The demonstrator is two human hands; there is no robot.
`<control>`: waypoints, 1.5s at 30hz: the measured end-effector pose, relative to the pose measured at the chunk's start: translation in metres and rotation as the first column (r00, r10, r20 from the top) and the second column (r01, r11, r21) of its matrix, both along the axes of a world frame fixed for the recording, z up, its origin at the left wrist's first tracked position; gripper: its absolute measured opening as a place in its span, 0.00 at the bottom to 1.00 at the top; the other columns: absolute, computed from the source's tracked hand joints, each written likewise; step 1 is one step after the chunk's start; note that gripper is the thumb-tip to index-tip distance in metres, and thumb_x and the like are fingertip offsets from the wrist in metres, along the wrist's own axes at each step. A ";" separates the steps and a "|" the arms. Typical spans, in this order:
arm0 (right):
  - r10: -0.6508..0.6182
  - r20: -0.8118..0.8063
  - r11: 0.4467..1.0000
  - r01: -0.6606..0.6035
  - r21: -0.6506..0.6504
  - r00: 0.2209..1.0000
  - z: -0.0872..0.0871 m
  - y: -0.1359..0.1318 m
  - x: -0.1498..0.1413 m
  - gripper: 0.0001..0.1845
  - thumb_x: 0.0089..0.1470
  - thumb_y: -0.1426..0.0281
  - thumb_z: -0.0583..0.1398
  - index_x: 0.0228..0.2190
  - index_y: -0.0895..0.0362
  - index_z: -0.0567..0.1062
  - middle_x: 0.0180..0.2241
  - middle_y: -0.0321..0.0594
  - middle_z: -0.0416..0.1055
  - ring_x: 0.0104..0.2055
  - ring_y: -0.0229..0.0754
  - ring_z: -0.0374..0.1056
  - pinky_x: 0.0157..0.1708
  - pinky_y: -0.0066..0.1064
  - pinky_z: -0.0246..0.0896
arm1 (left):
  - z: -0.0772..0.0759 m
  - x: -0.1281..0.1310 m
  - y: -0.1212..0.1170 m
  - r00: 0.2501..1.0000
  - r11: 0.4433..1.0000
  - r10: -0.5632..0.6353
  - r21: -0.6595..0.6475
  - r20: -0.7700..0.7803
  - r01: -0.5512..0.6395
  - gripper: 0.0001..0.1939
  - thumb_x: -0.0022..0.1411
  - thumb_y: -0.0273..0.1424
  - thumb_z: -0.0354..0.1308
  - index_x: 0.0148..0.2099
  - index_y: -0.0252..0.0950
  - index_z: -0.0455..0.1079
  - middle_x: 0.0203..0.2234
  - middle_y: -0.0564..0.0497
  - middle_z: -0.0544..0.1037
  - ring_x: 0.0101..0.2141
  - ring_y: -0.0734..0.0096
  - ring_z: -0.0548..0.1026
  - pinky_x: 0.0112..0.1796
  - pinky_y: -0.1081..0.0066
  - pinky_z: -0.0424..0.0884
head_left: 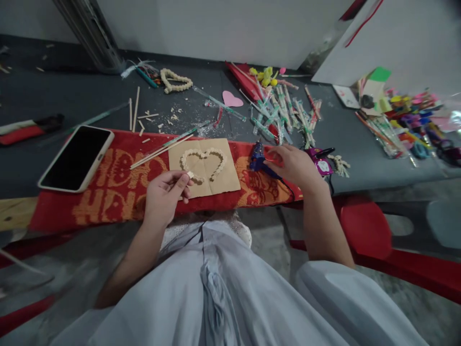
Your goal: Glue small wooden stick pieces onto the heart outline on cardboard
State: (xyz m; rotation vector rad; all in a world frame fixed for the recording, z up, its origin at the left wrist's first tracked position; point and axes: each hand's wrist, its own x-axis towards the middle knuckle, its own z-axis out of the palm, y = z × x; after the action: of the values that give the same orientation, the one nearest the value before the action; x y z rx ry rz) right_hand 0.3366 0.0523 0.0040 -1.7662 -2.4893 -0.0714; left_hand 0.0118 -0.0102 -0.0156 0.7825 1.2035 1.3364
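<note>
My left hand [166,194] pinches a small pale stick piece [190,174] between thumb and fingertips, at the left edge of a brown cardboard square [178,153]. On the cardboard stands a heart outline [218,153] made of many short pale pieces, with a gap around its lower point. My right hand [297,166] hovers at the handle of a blue glue gun [257,157], fingers apart and slightly curled. The glue gun lies on the red towel [99,206]; whether my fingertips touch it I cannot tell.
A phone [76,158] lies on the left of the towel, near loose wooden sticks [162,151]. Behind are another heart frame [176,80], a pink paper heart [232,99] and wrapped sticks [281,108]. A purple item [320,162] sits right; a red chair [363,226] stands below.
</note>
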 end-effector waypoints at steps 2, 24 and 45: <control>0.040 0.054 0.999 -0.041 0.018 0.998 0.012 0.012 -0.013 0.15 0.63 0.62 0.54 0.39 0.58 0.77 0.37 0.50 0.77 0.40 0.51 0.72 0.37 0.37 0.61 | -0.002 -0.004 0.001 1.000 1.000 -0.002 -0.020 0.009 0.002 0.24 0.39 0.45 0.76 0.30 0.33 0.73 0.19 0.53 0.77 0.15 0.80 0.68 0.13 0.82 0.62; 0.386 0.047 0.920 -0.381 -0.094 0.921 -0.019 0.207 -0.230 0.12 0.61 0.75 0.54 0.40 0.61 0.78 0.46 0.52 0.76 0.46 0.49 0.70 0.42 0.36 0.57 | -0.015 -0.046 0.000 0.995 0.988 -0.058 -0.140 0.080 0.069 0.19 0.46 0.44 0.73 0.33 0.34 0.75 0.21 0.52 0.77 0.17 0.78 0.70 0.15 0.79 0.66; 0.434 -0.008 0.896 -0.432 -0.101 0.901 -0.001 0.202 -0.228 0.14 0.56 0.75 0.52 0.39 0.61 0.77 0.40 0.51 0.78 0.42 0.48 0.70 0.43 0.37 0.60 | -0.016 -0.051 0.004 0.998 0.992 0.000 -0.129 0.065 0.008 0.18 0.47 0.42 0.73 0.33 0.34 0.76 0.21 0.51 0.78 0.17 0.77 0.71 0.16 0.79 0.67</control>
State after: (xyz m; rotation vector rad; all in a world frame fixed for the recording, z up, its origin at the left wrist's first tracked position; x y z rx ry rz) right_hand 0.1084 0.2543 0.0028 -1.1952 -2.8752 0.0739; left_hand -0.0397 -0.0067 -0.0315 0.6446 1.2234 1.2582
